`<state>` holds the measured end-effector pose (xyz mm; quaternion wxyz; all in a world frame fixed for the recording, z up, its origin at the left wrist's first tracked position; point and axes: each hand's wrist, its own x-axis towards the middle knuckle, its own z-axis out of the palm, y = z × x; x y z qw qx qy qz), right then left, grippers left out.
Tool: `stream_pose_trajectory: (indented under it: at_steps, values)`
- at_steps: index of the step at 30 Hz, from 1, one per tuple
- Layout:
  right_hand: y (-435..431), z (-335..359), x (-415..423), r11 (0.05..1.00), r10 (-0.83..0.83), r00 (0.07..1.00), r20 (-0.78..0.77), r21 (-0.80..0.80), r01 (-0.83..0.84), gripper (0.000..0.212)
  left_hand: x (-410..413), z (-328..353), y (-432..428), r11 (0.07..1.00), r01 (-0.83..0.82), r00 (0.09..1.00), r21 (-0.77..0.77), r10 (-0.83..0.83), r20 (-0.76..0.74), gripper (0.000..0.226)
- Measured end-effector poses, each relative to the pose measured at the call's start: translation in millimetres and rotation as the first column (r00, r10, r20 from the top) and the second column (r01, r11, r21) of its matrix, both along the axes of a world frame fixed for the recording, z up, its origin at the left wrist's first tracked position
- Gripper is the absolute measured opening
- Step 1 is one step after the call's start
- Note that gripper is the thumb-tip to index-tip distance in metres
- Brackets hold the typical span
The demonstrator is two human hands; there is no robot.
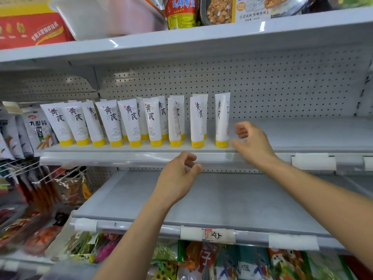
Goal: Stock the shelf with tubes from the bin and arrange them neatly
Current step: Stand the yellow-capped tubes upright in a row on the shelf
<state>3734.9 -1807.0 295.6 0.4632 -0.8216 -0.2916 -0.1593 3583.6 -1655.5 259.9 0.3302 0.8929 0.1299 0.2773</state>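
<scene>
Standing on their caps near the front edge, the white plastic tubes with yellow caps (131,122) make a row on the left part of the grey metal shelf (302,134). I think they stand cap down because the flat cap keeps them from falling over. More tubes stand just behind the front ones. On the left the tubes are close together and lean a little. Toward the right they stand farther apart, and some are turned so the black writing faces sideways. Those may need a turn to look neat.

The last tube (222,120) stands at the right end of the row. The right hand (252,144) is just beside it, over the shelf edge. Its grip is loose, with the fingers curled a little, and it holds nothing. I cannot tell if the thumb touches the yellow cap.

The left hand (177,178) hangs lower, in front of the shelf edge and below the tubes. Its grip is loose too, with the fingers softly bent and nothing in it.

The bin cannot be seen. Grey snack bags (38,128) hang to the left of the tubes.
</scene>
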Motion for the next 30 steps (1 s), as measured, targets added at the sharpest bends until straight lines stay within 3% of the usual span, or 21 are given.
stream_pose_trajectory:
  at_steps: [3, 6, 12, 17, 21, 25, 30]
  values:
    - [-13.4, -22.4, -24.2, 0.997, 0.069, 0.990, 0.119, -0.027, -0.067, 0.028, -12.2, -13.0, -4.7, 0.998, -0.028, 1.000, 0.050, 0.028, -0.011, 0.025]
    - [-17.1, -51.0, -48.3, 0.976, 0.175, 0.977, 0.120, -0.153, -0.156, 0.027, -28.9, -34.2, -8.7, 0.996, -0.063, 0.998, 0.064, 0.065, -0.028, 0.025]
    - [14.4, -102.2, -87.2, 0.880, 0.316, 0.947, -0.055, -0.357, -0.314, 0.026, -89.1, -92.5, 20.3, 0.989, -0.121, 0.975, 0.079, 0.134, -0.178, 0.028]
    - [77.3, -145.1, -123.6, 0.739, 0.438, 0.874, -0.212, -0.469, -0.484, 0.021, -147.6, -139.9, 88.8, 0.965, -0.260, 0.913, 0.041, 0.260, -0.314, 0.023]
    - [154.6, -187.3, -151.2, 0.645, 0.480, 0.779, -0.403, -0.441, -0.625, 0.019, -194.7, -178.6, 161.2, 0.922, -0.383, 0.843, -0.053, 0.325, -0.427, 0.023]
    - [249.0, -241.2, -187.3, 0.595, 0.482, 0.671, -0.564, -0.352, -0.723, 0.012, -237.9, -222.9, 253.7, 0.819, -0.557, 0.743, -0.138, 0.418, -0.523, 0.023]
    - [365.0, -339.1, -233.3, 0.554, 0.369, 0.496, -0.786, -0.243, -0.796, 0.012, -277.6, -317.4, 368.4, 0.749, -0.647, 0.595, -0.145, 0.377, -0.709, 0.027]
